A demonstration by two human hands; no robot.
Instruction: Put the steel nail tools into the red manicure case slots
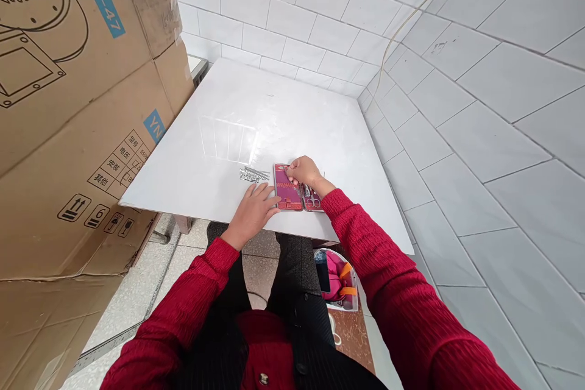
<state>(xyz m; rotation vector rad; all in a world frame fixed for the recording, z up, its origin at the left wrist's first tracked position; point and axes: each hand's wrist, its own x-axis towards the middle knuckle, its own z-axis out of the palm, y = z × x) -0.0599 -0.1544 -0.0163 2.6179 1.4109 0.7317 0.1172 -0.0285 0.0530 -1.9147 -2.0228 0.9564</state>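
One open purple case lies on the table, long edge running away, left hand spread at its left rim, right hand pinched just above, holding what I can't tell.

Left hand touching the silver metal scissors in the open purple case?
Apart: the head view shows the purple rectangular panel lying between the left hand and the silver metal scissors.

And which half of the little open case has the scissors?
The case's right half: scissors handles show there, while the left half shows a purple inside without scissors.
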